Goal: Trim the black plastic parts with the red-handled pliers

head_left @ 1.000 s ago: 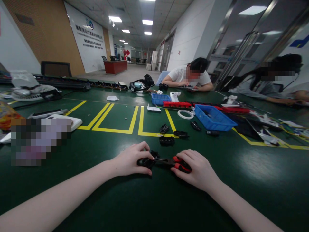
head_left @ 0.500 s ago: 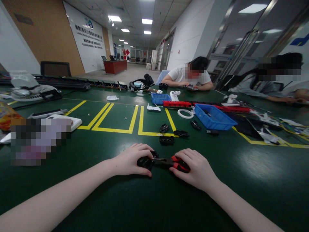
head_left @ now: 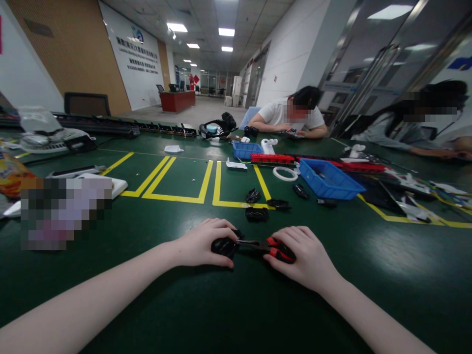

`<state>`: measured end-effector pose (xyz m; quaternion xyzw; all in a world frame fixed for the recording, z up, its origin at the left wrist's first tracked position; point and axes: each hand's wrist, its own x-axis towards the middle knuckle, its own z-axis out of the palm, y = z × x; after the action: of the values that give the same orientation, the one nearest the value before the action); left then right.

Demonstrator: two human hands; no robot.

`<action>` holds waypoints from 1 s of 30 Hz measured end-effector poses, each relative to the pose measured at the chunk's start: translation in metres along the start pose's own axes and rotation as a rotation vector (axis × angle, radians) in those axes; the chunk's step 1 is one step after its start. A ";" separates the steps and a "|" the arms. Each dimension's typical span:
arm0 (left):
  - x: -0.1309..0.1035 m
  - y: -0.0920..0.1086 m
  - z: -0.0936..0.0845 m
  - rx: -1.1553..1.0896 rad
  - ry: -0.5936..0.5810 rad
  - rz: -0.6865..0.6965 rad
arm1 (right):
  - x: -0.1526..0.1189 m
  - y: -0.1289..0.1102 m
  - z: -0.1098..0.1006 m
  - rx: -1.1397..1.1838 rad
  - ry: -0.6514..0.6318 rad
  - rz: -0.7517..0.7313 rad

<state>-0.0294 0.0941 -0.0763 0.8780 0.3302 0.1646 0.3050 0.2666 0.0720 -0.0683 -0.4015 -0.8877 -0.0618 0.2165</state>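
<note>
L hand [head_left: 202,244] holds blk part [head_left: 223,247]; R hand [head_left: 306,253] grips red/blk pliers [head_left: 263,245], tips at part; blk pcs [head_left: 257,214] beyond.

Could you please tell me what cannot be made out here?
In the head view:
Black part: partly hidden by the left hand.
Pliers: handle ends covered by the right hand.
Large blue bin: contents too small and dark to identify.
Orange packet: cut off by the left edge.

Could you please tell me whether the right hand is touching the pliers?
Touching: the head view shows the right hand gripping the pliers by their red-and-black handles.
</note>
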 end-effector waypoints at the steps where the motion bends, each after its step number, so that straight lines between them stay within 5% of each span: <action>1: 0.000 -0.001 0.000 0.002 0.001 0.001 | 0.000 0.000 0.000 0.001 -0.011 0.006; 12: 0.000 -0.002 0.000 -0.003 0.006 0.011 | -0.002 0.000 0.003 0.071 -0.105 0.058; 30: 0.000 -0.002 0.001 0.003 0.009 0.000 | -0.001 0.001 0.003 0.027 -0.024 0.000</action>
<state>-0.0303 0.0948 -0.0786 0.8776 0.3319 0.1682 0.3022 0.2674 0.0727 -0.0717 -0.3993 -0.8910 -0.0450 0.2113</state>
